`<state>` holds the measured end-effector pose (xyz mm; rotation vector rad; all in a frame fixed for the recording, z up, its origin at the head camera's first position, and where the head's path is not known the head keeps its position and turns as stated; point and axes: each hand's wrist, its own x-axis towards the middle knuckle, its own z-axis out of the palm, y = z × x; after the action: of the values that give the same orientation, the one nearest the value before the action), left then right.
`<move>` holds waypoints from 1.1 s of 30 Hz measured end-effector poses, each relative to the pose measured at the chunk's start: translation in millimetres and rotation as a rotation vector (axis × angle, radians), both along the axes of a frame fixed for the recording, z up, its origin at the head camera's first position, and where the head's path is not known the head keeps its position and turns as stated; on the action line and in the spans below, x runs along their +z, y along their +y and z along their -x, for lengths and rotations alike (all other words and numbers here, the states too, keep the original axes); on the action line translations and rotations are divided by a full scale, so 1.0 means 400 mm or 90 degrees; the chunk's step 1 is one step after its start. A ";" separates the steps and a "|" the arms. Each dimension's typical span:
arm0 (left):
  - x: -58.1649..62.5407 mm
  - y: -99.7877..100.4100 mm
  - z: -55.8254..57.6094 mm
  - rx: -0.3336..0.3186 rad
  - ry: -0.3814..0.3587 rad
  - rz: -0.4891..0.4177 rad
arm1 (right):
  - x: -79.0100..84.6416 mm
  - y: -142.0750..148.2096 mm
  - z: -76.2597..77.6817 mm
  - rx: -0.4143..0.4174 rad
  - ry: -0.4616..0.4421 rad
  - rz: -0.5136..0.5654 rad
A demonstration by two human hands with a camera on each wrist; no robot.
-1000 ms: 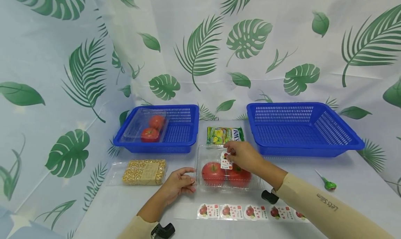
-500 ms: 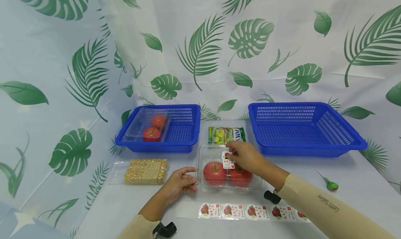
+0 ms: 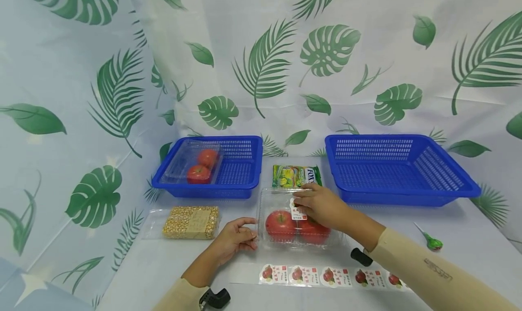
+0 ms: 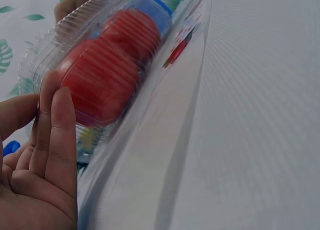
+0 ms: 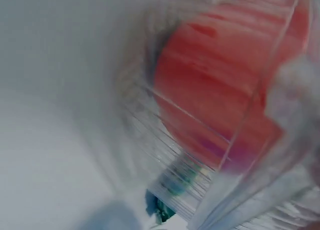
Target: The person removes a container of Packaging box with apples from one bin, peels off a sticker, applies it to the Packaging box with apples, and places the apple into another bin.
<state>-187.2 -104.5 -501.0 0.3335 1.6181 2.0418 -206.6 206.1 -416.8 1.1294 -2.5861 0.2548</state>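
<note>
A clear plastic clamshell box (image 3: 272, 201) with two red apples (image 3: 280, 226) inside sits in the middle of the table. A white label sticker (image 3: 298, 215) with a fruit picture lies on its lid. My right hand (image 3: 324, 208) rests on the lid with its fingers over the upper part of this sticker. At the box's left side, my left hand (image 3: 235, 239) pinches the rim between thumb and fingers, as the left wrist view shows. An apple (image 5: 215, 90) appears blurred through the plastic in the right wrist view; the right fingertips are hidden there.
A strip of similar stickers (image 3: 303, 275) lies in front. A blue basket (image 3: 240, 191) at back left holds another box of apples (image 3: 199, 174); a second blue basket (image 3: 399, 197) stands at back right. Nearby are packaged corn kernels (image 3: 191, 222), a green candy bag (image 3: 297, 176) and a green-tipped item (image 3: 433, 243).
My right hand has shifted slightly right, its fingers going from pinching the sticker's top edge to lying flatter over it. The left hand stays at the box's rim.
</note>
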 end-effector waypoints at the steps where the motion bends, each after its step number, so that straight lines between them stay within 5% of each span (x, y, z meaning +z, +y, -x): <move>1: -0.001 0.000 0.001 0.000 0.000 0.001 | -0.001 0.003 -0.007 0.007 -0.004 -0.022; 7: 0.003 0.002 0.000 0.001 -0.005 0.001 | 0.005 0.025 -0.058 -0.022 -0.139 -0.077; 12: 0.004 0.002 -0.002 0.002 -0.007 0.000 | 0.009 0.047 -0.089 -0.025 -0.185 -0.074; 24: -0.001 0.002 -0.002 0.002 -0.003 0.008 | -0.011 0.093 -0.132 -0.027 -0.130 -0.026; 33: 0.008 0.003 -0.004 -0.008 -0.008 0.006 | -0.087 0.129 -0.177 -0.169 -0.148 0.176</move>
<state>-185.7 -103.5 -497.9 0.3256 1.6143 2.0223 -135.6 257.6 -451.4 0.6876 -2.7512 0.6911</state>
